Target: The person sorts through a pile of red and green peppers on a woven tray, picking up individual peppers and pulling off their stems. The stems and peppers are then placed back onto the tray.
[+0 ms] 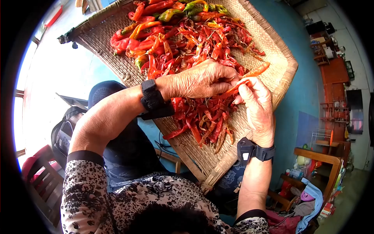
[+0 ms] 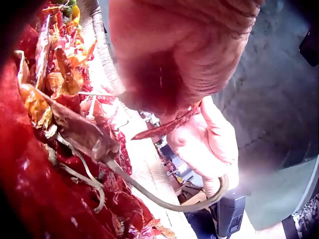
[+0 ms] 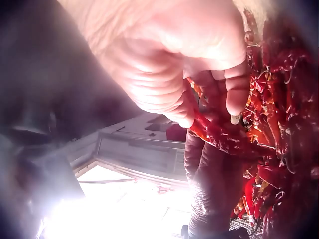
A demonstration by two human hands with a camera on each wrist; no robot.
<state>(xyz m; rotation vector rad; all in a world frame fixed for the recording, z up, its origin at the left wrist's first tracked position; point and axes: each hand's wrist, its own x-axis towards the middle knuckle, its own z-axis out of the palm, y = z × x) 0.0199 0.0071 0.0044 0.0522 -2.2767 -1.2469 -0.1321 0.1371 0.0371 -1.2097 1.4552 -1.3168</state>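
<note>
Both hands meet over a heap of red chilies [image 1: 198, 43] on a woven tray [image 1: 272, 50]. My left hand [image 1: 202, 80], fingers curled, reaches in from the left and holds one end of a red chili [image 1: 233, 89]. The right hand [image 1: 257, 109] pinches the same chili between thumb and fingers. In the right wrist view, the shiny red chili [image 3: 214, 139] runs from the right hand [image 3: 159, 59] across the left hand [image 3: 214, 184]. An orange chili [image 1: 258, 69] lies just beyond the fingertips; whether a hand touches it cannot be told.
Larger red chilies [image 1: 136, 45] and green ones [image 1: 170, 15] lie at the tray's far side. A wooden chair [image 1: 44, 179] is at the left. Cloths [image 1: 309, 199] lie on a wooden seat at the lower right. The person's knee [image 1: 105, 91] is beside the tray.
</note>
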